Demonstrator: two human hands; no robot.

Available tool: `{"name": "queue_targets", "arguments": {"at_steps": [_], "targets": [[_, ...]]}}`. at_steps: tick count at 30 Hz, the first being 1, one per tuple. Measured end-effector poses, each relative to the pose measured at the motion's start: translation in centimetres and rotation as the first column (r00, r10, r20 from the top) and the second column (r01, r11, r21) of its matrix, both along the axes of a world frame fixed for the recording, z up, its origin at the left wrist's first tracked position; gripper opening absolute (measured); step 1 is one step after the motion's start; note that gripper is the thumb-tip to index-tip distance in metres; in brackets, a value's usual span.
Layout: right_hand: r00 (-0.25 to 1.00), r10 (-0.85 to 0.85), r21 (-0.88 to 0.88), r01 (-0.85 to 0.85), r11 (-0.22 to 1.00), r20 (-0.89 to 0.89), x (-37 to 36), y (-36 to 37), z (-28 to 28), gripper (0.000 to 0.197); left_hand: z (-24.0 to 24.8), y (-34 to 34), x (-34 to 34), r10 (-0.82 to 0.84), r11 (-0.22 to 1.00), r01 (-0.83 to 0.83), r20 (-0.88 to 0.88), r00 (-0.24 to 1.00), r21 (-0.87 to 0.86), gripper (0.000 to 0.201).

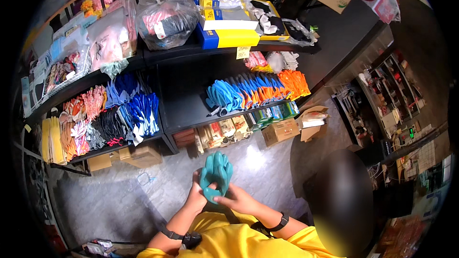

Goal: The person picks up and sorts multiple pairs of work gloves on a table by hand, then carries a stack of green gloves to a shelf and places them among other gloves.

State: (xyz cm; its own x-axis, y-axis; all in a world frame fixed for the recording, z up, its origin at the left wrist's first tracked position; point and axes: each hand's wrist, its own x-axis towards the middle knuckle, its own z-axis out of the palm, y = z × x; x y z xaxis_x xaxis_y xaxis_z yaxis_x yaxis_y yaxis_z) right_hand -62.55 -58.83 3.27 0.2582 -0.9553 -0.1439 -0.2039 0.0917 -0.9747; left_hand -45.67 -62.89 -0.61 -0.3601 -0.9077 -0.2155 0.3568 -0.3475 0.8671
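Between my two hands, in front of my chest, are teal coated work gloves (216,172), fingers pointing away from me; I cannot tell if it is one glove or a stacked pair. My left hand (195,193) is closed around the left side, its fingers mostly behind the gloves. From the other side, my right hand (240,199) grips the lower end, thumb pressed on the front. Beyond them, a shelf carries a row of upright light-blue gloves (224,96), blending into orange gloves (293,84).
A black shelf unit (184,120) stands ahead. Blue gloves (143,110) and yellow gloves (50,136) fill its left bay. Cardboard boxes (280,132) sit on the floor below. A bulging plastic bag (166,21) lies on top. Close on my right is a large blurred dark shape (342,196).
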Motion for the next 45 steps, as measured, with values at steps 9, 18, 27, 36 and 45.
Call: {"name": "queue_targets", "arguments": {"at_steps": [9, 18, 27, 36, 45], "targets": [[0.934, -0.133, 0.183, 0.074, 0.98, 0.333, -5.8, -19.6, -9.3, 0.052, -1.5, -13.5, 0.2, -0.116, 0.95, 0.067, 0.144, 0.983, 0.304, 0.054], [0.952, -0.228, 0.453, 0.115, 0.884, 0.203, -10.3, -36.7, -22.2, 0.049, -0.2, -18.2, 1.0, 0.233, 0.931, -0.309, 0.332, 0.914, 0.197, 0.04], [0.877, -0.214, 0.065, 0.266, 0.962, -0.43, -9.1, -48.8, -29.9, 0.057, -2.6, -14.4, 1.9, 0.35, 0.709, -0.541, 0.441, 0.827, 0.452, 0.042], [0.878, -0.211, -0.014, 0.227, 0.974, -0.429, -9.3, -49.5, -29.4, 0.07, -2.5, -15.3, 0.3, 0.384, 0.665, -0.59, 0.467, 0.796, 0.458, 0.042], [0.809, -0.33, -0.105, 0.321, 0.941, -0.487, -7.7, -49.3, -29.1, 0.071, -2.0, -16.1, 0.3, 0.322, 0.704, -0.576, 0.536, 0.78, 0.415, 0.038]]}}
